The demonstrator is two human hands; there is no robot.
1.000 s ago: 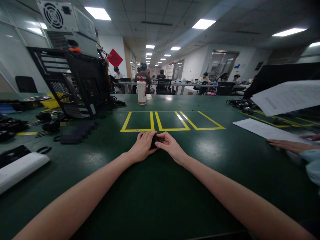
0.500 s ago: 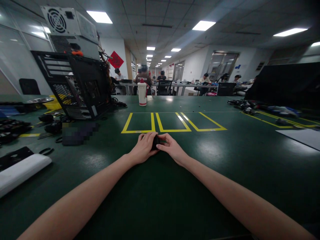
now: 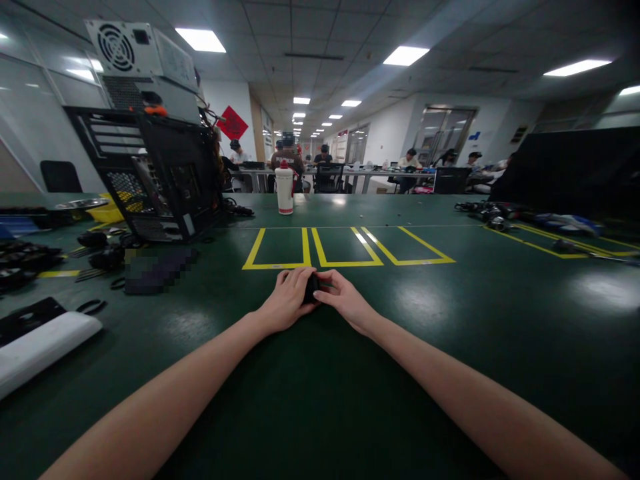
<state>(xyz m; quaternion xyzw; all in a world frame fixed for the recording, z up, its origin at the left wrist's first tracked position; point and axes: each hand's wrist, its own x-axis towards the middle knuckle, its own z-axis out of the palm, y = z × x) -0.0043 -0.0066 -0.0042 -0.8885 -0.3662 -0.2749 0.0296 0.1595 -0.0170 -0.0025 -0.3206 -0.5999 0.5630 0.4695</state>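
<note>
A small black object [image 3: 311, 289] sits between my two hands on the green table, just in front of the yellow tape marks. My left hand [image 3: 289, 298] is wrapped round its left side, with the fingers over the top. From the right, the thumb and fingertips of my right hand [image 3: 344, 299] pinch at its near right edge. Much of the object is covered by my fingers, so its exact kind does not show.
Yellow tape outlines [image 3: 345, 264] lie beyond my hands, with a white cup [image 3: 285, 192] behind them. At left stand a black computer case [image 3: 165, 180] with power supplies on top and a white long object [image 3: 47, 347]. Cables [image 3: 487, 212] lie at right.
A pale flat sheet at the right edge of the table is gone from view. My hands keep the same hold on the black object, and the view has tilted very slightly.
</note>
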